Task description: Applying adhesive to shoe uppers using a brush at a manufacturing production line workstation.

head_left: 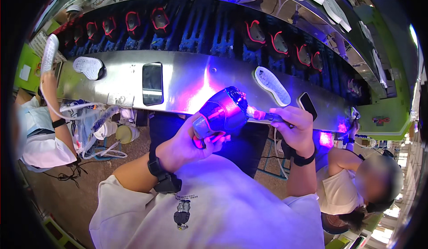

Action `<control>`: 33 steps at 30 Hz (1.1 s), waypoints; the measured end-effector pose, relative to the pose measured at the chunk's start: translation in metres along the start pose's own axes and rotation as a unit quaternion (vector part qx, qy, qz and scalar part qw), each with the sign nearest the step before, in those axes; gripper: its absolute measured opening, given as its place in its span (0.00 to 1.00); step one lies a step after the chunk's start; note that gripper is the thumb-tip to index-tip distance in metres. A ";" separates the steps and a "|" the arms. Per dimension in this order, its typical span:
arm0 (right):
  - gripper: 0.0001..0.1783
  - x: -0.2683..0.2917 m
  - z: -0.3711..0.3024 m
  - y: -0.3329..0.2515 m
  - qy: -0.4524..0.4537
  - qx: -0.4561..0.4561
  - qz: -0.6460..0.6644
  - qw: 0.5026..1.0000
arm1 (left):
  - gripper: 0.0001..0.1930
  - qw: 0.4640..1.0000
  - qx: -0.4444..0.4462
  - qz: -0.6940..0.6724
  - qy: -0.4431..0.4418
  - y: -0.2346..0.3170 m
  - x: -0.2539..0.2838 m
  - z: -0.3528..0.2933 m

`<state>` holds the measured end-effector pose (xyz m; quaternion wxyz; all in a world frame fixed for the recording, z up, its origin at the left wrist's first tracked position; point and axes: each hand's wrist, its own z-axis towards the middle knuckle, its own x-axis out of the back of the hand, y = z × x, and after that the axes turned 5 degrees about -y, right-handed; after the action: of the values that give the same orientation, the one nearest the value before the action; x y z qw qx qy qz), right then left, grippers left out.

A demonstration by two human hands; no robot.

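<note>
Purple light falls on a dark shoe upper [223, 111] on a last, held up over the near edge of the metal ledge. My left hand [189, 142] is closed around one end of it from below. In my right hand [295, 126], the fingers pinch the handle of a brush [271, 116]. Its pale bristle end touches or sits very near the right side of the upper; contact is hard to make out in the glare. Just beyond my right hand, a white shoe sole [273, 86] lies on the ledge.
On the metal ledge [120, 77] lie a phone [153, 84], another phone [307, 105] and a white sole [88, 67]. Behind runs a slatted conveyor [200, 33] carrying several red-edged uppers [133, 22]. Co-workers sit left [49, 133] and right [343, 182]. Pots [127, 134] stand lower left.
</note>
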<state>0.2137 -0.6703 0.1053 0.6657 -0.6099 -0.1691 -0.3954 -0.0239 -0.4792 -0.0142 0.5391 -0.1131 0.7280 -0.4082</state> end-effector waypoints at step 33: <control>0.18 -0.005 -0.082 0.018 0.138 -0.284 0.178 0.932 | 0.41 -0.203 -0.405 0.887 0.088 0.011 -0.098 0.038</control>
<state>0.2030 -0.7472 0.0730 0.5411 -0.7332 0.1547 -0.3818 0.0508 -0.4314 0.0424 -0.1424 -0.4864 -0.1650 -0.8461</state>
